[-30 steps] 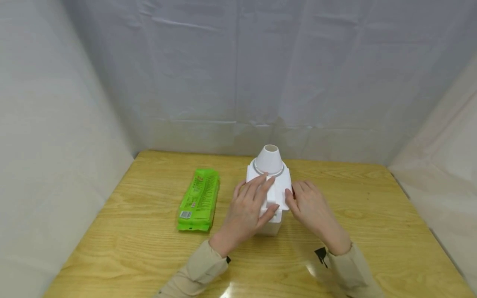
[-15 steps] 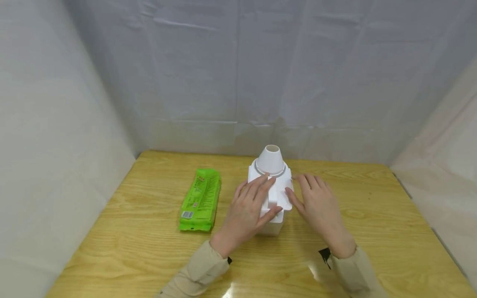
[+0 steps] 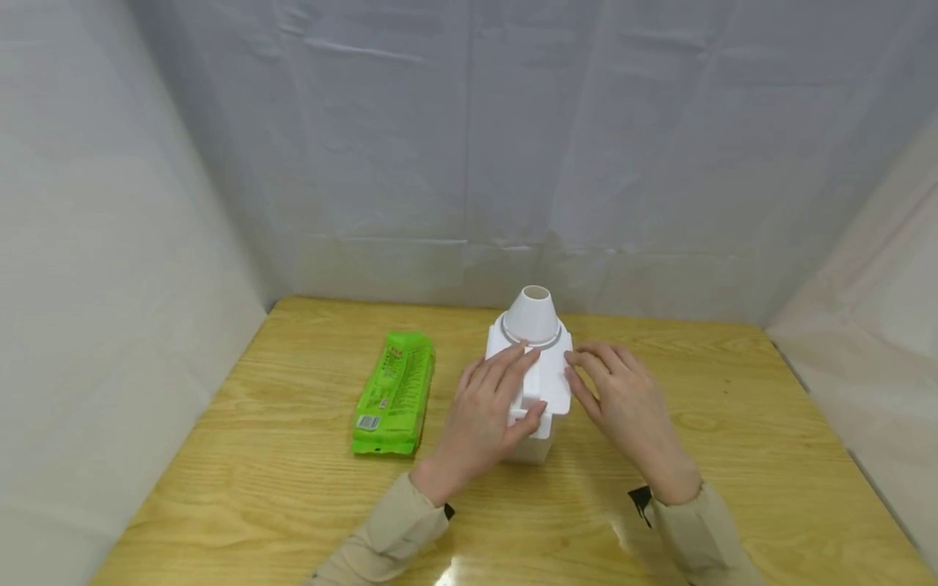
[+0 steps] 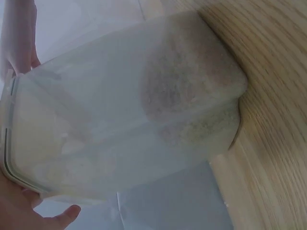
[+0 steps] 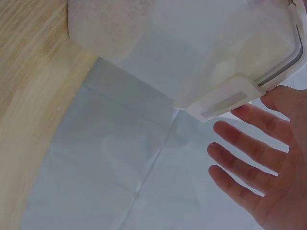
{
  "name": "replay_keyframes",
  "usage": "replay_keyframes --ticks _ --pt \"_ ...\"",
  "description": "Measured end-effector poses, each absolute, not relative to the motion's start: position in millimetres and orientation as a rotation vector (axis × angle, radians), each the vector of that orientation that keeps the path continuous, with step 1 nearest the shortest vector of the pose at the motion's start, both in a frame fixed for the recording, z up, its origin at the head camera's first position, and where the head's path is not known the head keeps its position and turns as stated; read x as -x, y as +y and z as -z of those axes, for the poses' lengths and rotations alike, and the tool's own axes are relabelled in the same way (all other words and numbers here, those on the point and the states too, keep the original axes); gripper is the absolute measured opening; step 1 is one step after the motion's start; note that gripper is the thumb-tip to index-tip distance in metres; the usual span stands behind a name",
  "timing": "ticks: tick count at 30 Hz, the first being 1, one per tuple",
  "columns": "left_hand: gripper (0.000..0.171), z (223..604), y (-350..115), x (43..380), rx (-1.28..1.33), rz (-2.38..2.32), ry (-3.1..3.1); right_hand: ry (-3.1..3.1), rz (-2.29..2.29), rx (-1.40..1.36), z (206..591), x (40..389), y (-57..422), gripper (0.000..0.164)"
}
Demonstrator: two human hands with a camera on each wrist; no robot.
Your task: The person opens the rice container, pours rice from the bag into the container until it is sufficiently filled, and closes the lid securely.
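Note:
A translucent storage container (image 3: 529, 452) stands upright on the table, its pale grain (image 4: 184, 79) showing through the lower wall. The white lid (image 3: 553, 378) carries a cone-shaped piece (image 3: 531, 317) with a round hole on top. My left hand (image 3: 479, 407) rests on the lid with its fingers stretched over it. At the lid's right edge, my right hand (image 3: 628, 400) touches with thumb and index finger, the other fingers extended. The right wrist view shows a slotted latch flap (image 5: 211, 101) sticking outward from the rim, with the index fingertip beside it.
A green printed package (image 3: 394, 395) lies flat on the wooden table (image 3: 286, 488), left of the container. Grey sheeting (image 3: 381, 163) hangs behind the table, and pale sheeting (image 3: 95, 244) walls the left side.
My right hand drew slightly away to the right with its fingers spreading, then its index finger came back to the lid's edge. The left hand has stayed on the lid.

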State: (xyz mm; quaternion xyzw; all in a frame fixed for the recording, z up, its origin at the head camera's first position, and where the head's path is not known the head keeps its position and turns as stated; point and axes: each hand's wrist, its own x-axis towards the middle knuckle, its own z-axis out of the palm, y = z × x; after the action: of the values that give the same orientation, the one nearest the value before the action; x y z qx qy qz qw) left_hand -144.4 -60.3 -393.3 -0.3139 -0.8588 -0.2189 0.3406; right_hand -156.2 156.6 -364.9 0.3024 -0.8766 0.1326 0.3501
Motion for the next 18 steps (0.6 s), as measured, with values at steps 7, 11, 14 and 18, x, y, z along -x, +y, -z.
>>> replay_keyframes --ticks 7,11,14,18 --pt "0.055 389.0 -68.4 147.8 0.861 0.621 -2.254 -2.277 -0.342 -0.777 366.0 155.9 155.8 0.015" --pt "0.057 387.3 -72.4 149.3 0.874 0.619 -2.265 -2.257 -0.343 -0.789 366.0 155.6 155.5 0.014" --pt "0.058 385.6 -75.8 150.0 0.886 0.629 -2.283 -2.219 -0.349 -0.822 364.8 155.2 155.5 0.011" --pt "0.058 382.5 -79.4 151.1 0.897 0.645 -2.299 -2.156 -0.35 -0.868 362.3 154.7 155.3 0.018"
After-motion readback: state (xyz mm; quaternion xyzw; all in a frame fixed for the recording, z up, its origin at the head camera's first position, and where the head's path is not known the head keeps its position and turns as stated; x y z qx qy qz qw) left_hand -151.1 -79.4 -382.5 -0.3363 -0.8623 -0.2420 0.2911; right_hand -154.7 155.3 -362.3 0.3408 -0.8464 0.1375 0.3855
